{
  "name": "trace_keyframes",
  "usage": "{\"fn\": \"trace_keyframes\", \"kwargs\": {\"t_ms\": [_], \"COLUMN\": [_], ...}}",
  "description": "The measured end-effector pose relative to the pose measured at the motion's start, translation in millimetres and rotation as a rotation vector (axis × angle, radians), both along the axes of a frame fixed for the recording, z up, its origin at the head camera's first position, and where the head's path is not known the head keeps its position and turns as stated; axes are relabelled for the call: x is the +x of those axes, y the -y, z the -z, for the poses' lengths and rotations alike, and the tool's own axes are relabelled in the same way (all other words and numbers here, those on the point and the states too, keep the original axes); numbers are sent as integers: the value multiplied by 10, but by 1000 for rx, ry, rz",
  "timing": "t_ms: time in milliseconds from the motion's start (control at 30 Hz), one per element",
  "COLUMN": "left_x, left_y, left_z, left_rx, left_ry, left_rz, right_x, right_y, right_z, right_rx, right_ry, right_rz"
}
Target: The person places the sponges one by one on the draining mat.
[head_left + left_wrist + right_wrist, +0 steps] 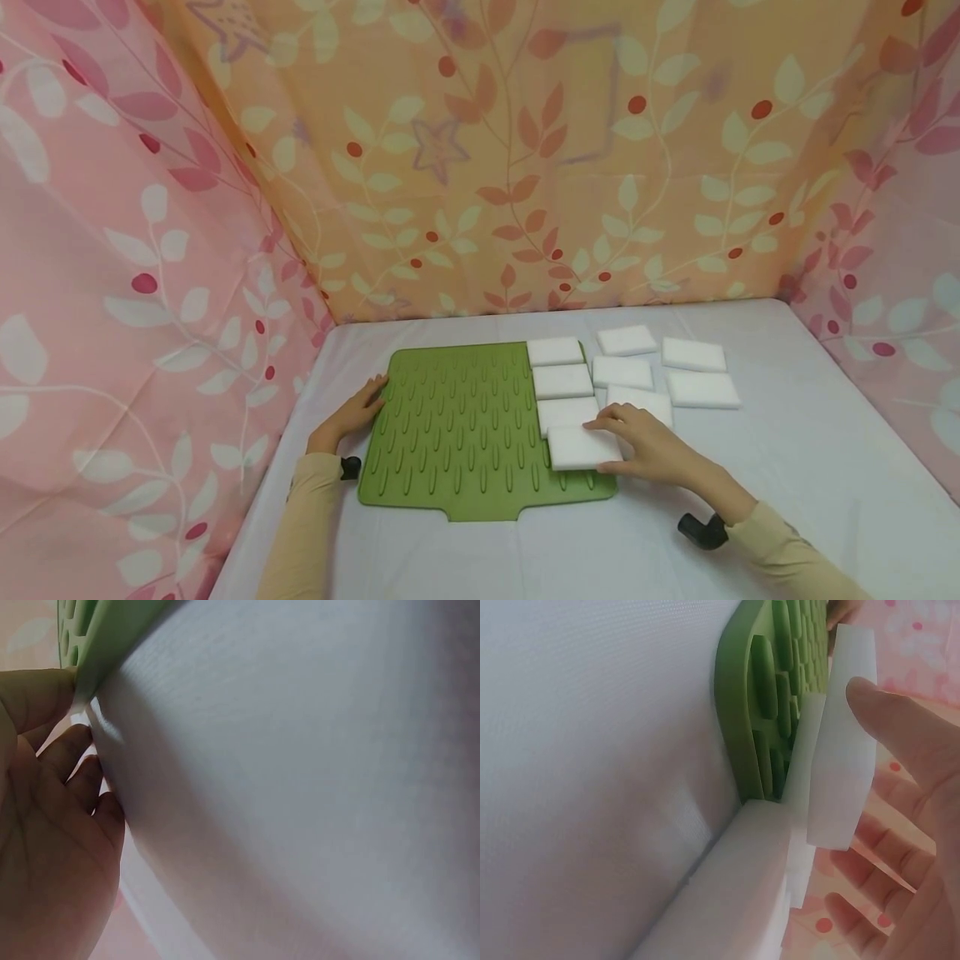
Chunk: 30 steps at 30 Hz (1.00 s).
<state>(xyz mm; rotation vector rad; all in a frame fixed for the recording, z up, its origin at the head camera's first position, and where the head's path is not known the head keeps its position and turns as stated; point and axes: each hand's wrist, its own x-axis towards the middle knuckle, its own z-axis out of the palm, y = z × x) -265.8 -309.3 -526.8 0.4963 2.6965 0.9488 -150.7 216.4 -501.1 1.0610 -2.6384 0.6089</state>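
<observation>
A green ridged mat [450, 433] with a tab at its near edge lies flat on the table. My left hand [358, 414] rests at the mat's left edge; the left wrist view shows the thumb against the mat's rim [112, 645]. Between thumb and fingers, my right hand [645, 446] holds a white rectangular sponge [581, 447] over the mat's near right part. This sponge [844, 742] overlaps another white sponge [562, 412] just behind it. Two more sponges, a middle one [562, 381] and a far one [555, 351], continue that column along the mat's right side.
Several loose white sponges [703, 389] lie on the white tablecloth [795, 467] to the right of the mat, one partly behind my right hand. A patterned orange curtain [480, 208] hangs behind the table, with pink curtains [150, 333] at both sides.
</observation>
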Motion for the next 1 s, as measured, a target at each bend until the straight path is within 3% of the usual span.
{"fn": "trace_keyframes", "kwargs": {"t_ms": [700,867,1000], "left_x": [-11,-12,-30], "left_y": [8,15,66], "left_z": [22,41,92], "left_rx": [-6,10,106], "left_ry": [-16,-25,-26], "left_rz": [-2,1,39], "right_x": [-16,-17,-13], "right_y": [7,12,24], "right_z": [16,7,-1], "right_rx": [-60,-35,1], "right_ry": [209,182,158], "right_rz": [-27,-28,-27]}}
